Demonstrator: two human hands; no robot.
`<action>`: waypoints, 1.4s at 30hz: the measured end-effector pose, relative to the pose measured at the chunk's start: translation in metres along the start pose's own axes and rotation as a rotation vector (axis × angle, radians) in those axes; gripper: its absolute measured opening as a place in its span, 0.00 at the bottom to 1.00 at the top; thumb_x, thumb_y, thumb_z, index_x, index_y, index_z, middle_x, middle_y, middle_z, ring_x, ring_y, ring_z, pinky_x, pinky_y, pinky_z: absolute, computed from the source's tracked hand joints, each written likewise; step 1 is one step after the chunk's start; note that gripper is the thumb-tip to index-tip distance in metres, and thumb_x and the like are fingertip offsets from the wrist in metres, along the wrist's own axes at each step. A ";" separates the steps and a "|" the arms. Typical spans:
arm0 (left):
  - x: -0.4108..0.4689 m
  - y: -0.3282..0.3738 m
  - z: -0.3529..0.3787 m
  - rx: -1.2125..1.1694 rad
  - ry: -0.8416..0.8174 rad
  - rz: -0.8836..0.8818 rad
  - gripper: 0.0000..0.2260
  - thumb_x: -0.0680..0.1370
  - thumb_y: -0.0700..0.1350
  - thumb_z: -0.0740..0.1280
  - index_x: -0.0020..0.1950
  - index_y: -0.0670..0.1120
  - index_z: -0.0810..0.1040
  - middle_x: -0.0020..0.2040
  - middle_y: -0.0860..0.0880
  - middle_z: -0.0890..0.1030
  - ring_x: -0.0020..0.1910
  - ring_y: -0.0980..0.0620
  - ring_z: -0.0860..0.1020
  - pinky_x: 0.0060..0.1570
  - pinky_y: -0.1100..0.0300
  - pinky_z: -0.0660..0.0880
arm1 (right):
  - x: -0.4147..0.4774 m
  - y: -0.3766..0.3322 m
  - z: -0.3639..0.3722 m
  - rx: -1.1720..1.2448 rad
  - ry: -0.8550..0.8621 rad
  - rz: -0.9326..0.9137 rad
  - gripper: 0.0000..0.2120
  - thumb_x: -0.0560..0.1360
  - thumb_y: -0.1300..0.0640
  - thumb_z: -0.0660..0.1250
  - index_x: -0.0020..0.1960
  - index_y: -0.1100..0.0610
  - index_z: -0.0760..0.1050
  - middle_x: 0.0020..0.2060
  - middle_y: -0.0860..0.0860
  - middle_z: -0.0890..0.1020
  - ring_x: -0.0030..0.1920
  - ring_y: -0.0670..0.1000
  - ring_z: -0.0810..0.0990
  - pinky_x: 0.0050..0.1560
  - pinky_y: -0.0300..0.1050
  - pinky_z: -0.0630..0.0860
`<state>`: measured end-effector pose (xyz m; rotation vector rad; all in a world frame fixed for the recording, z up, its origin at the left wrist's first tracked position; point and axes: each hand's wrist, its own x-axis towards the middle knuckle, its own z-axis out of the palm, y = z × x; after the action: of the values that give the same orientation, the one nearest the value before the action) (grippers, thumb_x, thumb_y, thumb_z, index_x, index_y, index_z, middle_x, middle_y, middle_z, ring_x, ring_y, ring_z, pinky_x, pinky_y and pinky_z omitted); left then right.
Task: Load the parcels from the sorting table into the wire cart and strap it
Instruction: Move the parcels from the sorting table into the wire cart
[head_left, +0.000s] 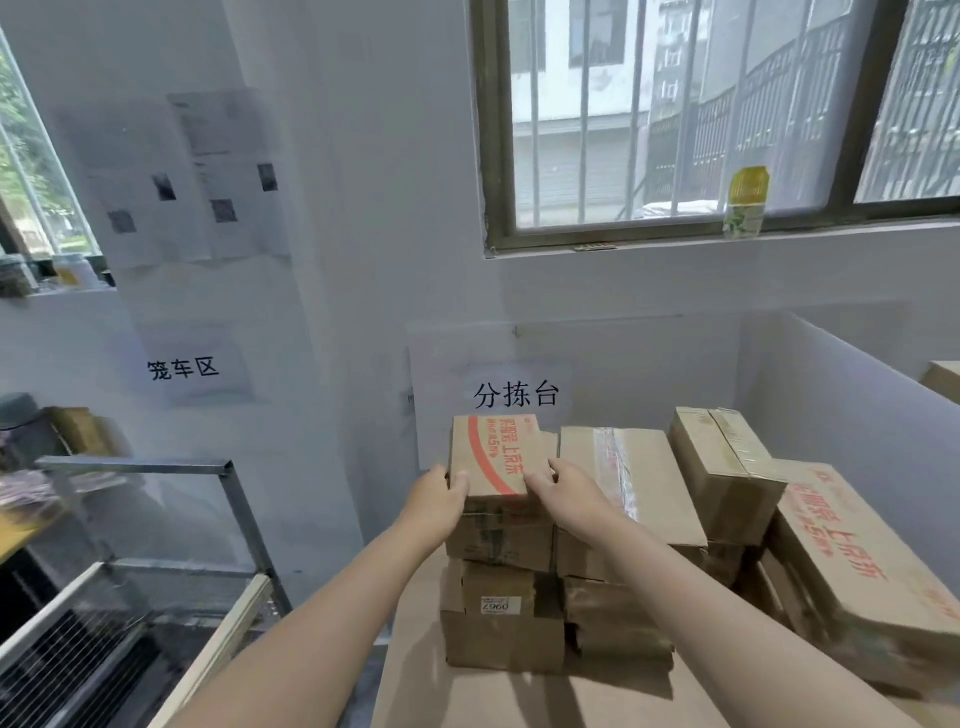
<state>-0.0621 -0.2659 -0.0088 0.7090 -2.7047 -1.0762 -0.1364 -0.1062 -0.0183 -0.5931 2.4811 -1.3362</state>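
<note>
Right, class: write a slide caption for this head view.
The left hand and right hand hold the top parcel on the sorting table; wire cart alongside.

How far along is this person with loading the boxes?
Barely started, it seems. Done: nothing clear, since no box shows in the visible part of the cart. In hand: the left hand and right hand grip the top box of a stack on the table. Left: the other boxes piled there, then strapping. No strap is in view.
</note>
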 end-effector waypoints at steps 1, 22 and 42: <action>-0.003 0.001 0.001 -0.044 0.029 -0.009 0.12 0.85 0.48 0.54 0.46 0.45 0.69 0.39 0.50 0.71 0.35 0.55 0.68 0.30 0.62 0.61 | -0.003 0.000 -0.001 0.035 0.007 -0.025 0.20 0.83 0.53 0.59 0.73 0.58 0.67 0.68 0.53 0.75 0.66 0.52 0.74 0.53 0.37 0.72; -0.227 -0.021 0.006 -0.672 0.272 0.163 0.13 0.81 0.45 0.66 0.66 0.49 0.76 0.58 0.54 0.81 0.58 0.57 0.79 0.56 0.57 0.80 | -0.216 0.020 -0.007 0.458 0.252 -0.248 0.09 0.82 0.50 0.61 0.60 0.42 0.75 0.54 0.43 0.81 0.54 0.44 0.81 0.46 0.39 0.80; -0.345 -0.107 0.048 -0.841 0.257 0.012 0.15 0.80 0.43 0.68 0.67 0.50 0.75 0.59 0.55 0.82 0.57 0.62 0.80 0.54 0.66 0.78 | -0.317 0.062 0.065 0.728 -0.260 0.064 0.21 0.79 0.41 0.56 0.66 0.49 0.75 0.56 0.51 0.84 0.57 0.52 0.83 0.58 0.55 0.80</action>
<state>0.2665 -0.1395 -0.1038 0.6002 -1.7768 -1.7761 0.1558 0.0256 -0.0944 -0.4591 1.6250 -1.8413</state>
